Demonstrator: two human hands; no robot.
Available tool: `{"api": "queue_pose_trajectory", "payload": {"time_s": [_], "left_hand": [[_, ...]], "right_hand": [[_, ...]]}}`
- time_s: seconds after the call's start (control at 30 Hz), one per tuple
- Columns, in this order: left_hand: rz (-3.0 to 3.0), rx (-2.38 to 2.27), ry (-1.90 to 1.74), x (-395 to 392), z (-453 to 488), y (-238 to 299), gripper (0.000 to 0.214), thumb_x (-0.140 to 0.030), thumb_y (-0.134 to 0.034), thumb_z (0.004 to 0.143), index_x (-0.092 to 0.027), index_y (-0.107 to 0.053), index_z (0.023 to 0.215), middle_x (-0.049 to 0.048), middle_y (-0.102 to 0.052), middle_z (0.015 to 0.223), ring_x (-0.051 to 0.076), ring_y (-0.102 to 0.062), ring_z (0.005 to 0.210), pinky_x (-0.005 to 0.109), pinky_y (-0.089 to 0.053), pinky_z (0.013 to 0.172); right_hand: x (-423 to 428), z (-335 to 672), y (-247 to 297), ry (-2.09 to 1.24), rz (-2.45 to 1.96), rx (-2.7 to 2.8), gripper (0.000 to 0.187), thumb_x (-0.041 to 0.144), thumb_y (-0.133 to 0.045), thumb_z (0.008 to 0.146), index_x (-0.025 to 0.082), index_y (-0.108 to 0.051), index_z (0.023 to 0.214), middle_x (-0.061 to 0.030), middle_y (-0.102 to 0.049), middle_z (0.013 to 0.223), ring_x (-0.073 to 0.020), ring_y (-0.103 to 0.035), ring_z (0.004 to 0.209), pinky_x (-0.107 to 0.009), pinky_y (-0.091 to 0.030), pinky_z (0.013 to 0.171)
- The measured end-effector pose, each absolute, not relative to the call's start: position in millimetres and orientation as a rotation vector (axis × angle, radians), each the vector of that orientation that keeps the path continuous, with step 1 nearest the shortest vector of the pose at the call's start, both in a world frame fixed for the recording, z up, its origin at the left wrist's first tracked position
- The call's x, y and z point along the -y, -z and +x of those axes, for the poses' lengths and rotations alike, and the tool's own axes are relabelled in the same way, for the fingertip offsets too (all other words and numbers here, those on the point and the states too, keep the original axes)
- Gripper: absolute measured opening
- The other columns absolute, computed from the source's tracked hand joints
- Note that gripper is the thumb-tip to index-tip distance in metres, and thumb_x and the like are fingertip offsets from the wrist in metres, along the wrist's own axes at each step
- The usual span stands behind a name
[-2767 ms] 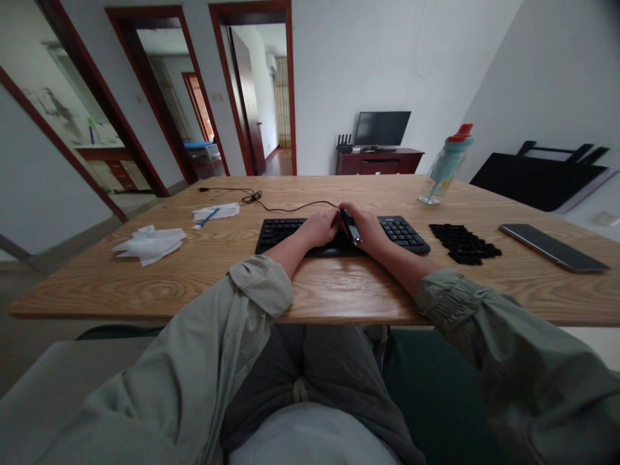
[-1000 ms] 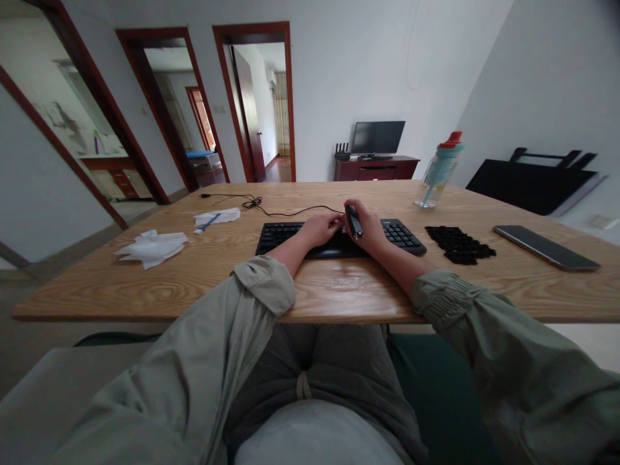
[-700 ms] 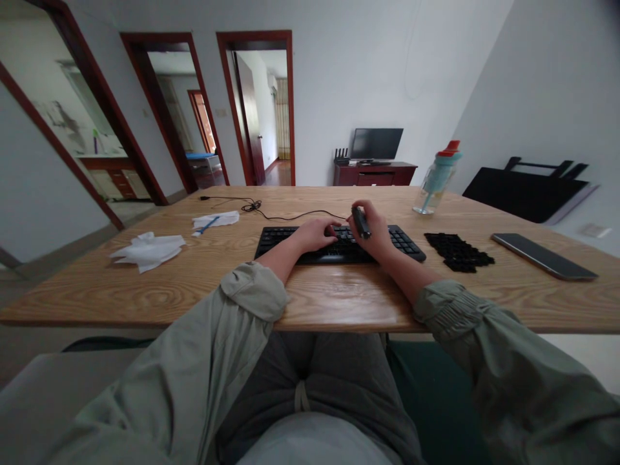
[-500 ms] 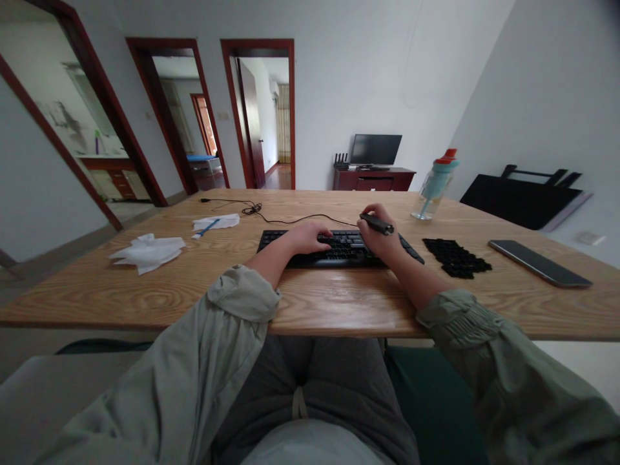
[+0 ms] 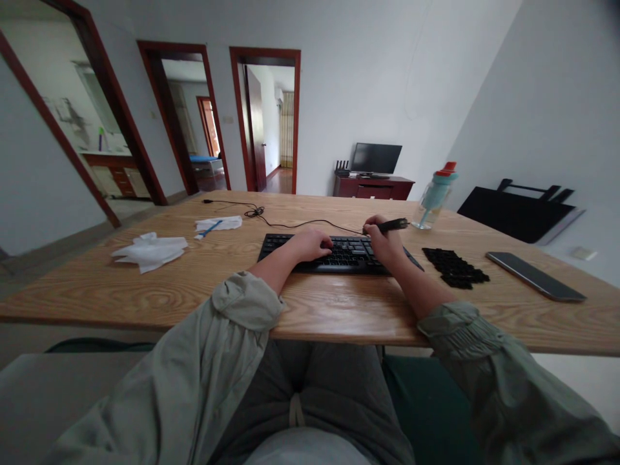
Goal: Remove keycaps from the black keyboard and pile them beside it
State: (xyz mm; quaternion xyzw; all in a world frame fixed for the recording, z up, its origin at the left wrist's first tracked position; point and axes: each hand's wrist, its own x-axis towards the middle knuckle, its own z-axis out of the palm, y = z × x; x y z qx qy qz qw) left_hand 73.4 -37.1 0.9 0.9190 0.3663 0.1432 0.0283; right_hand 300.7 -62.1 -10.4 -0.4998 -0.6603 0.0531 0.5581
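Note:
A black keyboard lies on the wooden table in front of me. My left hand rests over its left half, with the fingers bent loosely on the keys and the thumb apart from them. Above the keyboard's right end, my right hand is closed around a thick black pen-shaped tool. The tool's outer end points right, and its working tip is hidden behind my fingers. To the right of the keyboard lies a flat group of small black keycaps.
A clear bottle with a red lid stands at the back right, and a dark phone-like slab lies at right. Crumpled white tissue and a blue stick on another tissue lie left. The keyboard cable runs behind.
The black tool in my right hand has swung from pointing down-right to nearly level. My left thumb has drawn nearer its fingers. The view has tilted up slightly.

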Motion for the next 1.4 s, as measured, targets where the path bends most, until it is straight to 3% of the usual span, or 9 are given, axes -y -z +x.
{"api": "queue_pose_trajectory", "payload": {"time_s": [0.23, 0.47, 0.67, 0.97, 1.13, 1.4], "left_hand": [[2.815, -1.141, -0.477, 40, 72, -2, 0.03, -0.034, -0.059, 0.082, -0.023, -0.074, 0.105, 0.0043, -0.074, 0.1, 0.02, -0.065, 0.09, 0.03, -0.049, 0.08], [2.8, -1.105, -0.487, 39, 73, 0, 0.028, -0.032, -0.06, 0.081, -0.021, -0.074, 0.103, 0.0045, -0.074, 0.099, 0.019, -0.065, 0.089, 0.029, -0.048, 0.078], [2.808, -1.106, -0.482, 37, 73, 1, 0.027, -0.034, -0.06, 0.081, -0.022, -0.073, 0.102, 0.004, -0.074, 0.099, 0.019, -0.064, 0.089, 0.028, -0.048, 0.078], [2.783, -1.11, -0.478, 40, 72, -1, 0.027, -0.032, -0.06, 0.081, -0.022, -0.073, 0.102, 0.0031, -0.074, 0.099, 0.018, -0.065, 0.088, 0.028, -0.048, 0.077], [2.783, -1.1, -0.487, 41, 73, -2, 0.027, -0.031, -0.06, 0.081, -0.021, -0.073, 0.102, 0.0043, -0.074, 0.099, 0.02, -0.065, 0.09, 0.029, -0.048, 0.078], [2.79, -1.099, -0.491, 40, 73, -1, 0.026, -0.034, -0.06, 0.08, -0.022, -0.074, 0.1, 0.0035, -0.074, 0.097, 0.02, -0.065, 0.087, 0.029, -0.047, 0.075]], "right_hand": [[64, 298, 5, -0.293, -1.056, 1.267, 0.014, 0.027, -0.047, 0.072, 0.021, -0.061, 0.073, -0.0026, -0.065, 0.076, -0.019, -0.059, 0.075, -0.034, -0.047, 0.072], [55, 302, 11, -0.537, -0.882, 1.189, 0.01, 0.03, -0.046, 0.073, 0.023, -0.053, 0.077, 0.0037, -0.05, 0.058, -0.0162, -0.059, 0.063, -0.036, -0.055, 0.073], [55, 302, 11, -0.645, -0.836, 1.123, 0.01, 0.03, -0.047, 0.072, 0.023, -0.053, 0.078, 0.0047, -0.047, 0.055, -0.0133, -0.052, 0.053, -0.029, -0.051, 0.059], [61, 296, 5, -0.727, -0.827, 1.066, 0.01, 0.031, -0.049, 0.072, 0.024, -0.052, 0.078, 0.0044, -0.048, 0.054, -0.0135, -0.051, 0.051, -0.029, -0.05, 0.057], [59, 297, 5, -0.72, -0.876, 1.107, 0.021, 0.045, -0.05, 0.078, 0.024, -0.051, 0.077, 0.0015, -0.055, 0.062, -0.0162, -0.06, 0.062, -0.033, -0.055, 0.064], [61, 297, 9, -0.688, -1.038, 1.152, 0.047, 0.07, -0.044, 0.082, 0.024, -0.053, 0.084, -0.003, -0.066, 0.074, -0.0178, -0.063, 0.062, -0.028, -0.048, 0.049]]}}
